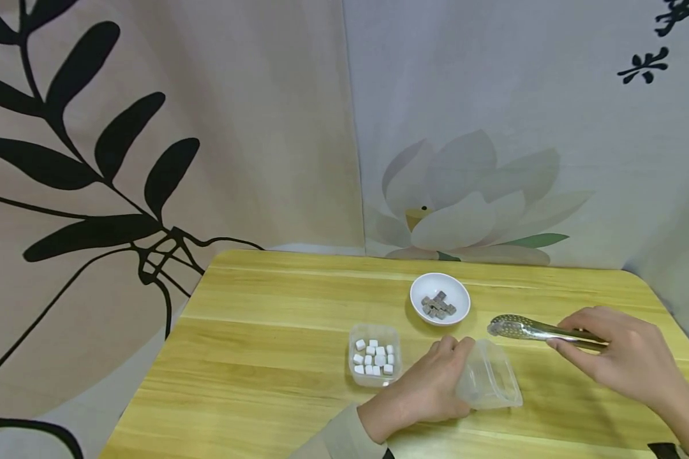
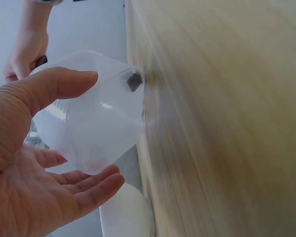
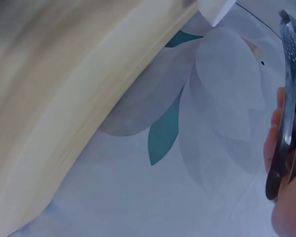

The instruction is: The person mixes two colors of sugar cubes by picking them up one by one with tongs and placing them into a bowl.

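Observation:
My left hand [image 1: 430,382] grips a clear plastic container [image 1: 488,379], tipped on its side with its mouth toward the right. In the left wrist view, thumb and fingers span the container [image 2: 106,118], and one dark cube [image 2: 134,81] shows through its lower corner. Metal tongs [image 1: 531,329] with perforated tips are held in my right hand [image 1: 626,350], a little right of the container and above the table. At the tip of the tongs [image 3: 288,98] in the right wrist view shows a small grey cube [image 3: 284,16].
A white bowl [image 1: 418,305] with several grey-brown cubes [image 1: 438,306] stands behind the hands. Left of my left hand is another clear container [image 1: 358,380] with several white cubes [image 1: 374,358]. The wooden table [image 1: 252,357] ends at a patterned curtain [image 1: 287,127].

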A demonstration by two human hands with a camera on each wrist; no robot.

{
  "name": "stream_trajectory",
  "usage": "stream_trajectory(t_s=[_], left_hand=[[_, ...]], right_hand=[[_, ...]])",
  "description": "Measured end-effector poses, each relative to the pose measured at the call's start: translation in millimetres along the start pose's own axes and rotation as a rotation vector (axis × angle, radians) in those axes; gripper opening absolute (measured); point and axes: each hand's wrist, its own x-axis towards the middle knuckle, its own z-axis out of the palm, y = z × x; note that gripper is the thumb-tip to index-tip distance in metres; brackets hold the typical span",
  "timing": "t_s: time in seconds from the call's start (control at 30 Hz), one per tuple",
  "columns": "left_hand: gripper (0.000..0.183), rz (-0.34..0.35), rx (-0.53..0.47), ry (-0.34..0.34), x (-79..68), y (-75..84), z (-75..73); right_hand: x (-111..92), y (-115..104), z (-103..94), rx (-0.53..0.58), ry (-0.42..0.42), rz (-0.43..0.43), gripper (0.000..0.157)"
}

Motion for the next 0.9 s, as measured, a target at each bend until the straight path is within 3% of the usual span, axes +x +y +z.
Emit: stream_trajectory(t_s=[0.1,0.27,0.47,0.7,0.9], left_hand=[[0.099,-0.001,0.004,-0.002,0.1,-0.7,0.5],[0.099,0.004,0.011,-0.005,0.5,-1.3,1.3],[0.1,0.011,0.013,-0.005,1.0,-1.2,0.9],[0.102,0.008,0.005,-0.007,1.1,-1.3,0.1],[0.102,0.004,0.011,-0.003,0.3,-1.7,0.2]], right_hand=[[13,3,7.4,0.001,0.016,-0.003,0.041],[36,6,26.4,0.012,0.025,0.015,0.018],[51,4,47.7,-0.015,-0.008,0.062,0.018],[52,4,58.6,-0.041,-0.082,0.15,0.022],[39,6,47.8,-0.057,-0.088,0.178,0.028]])
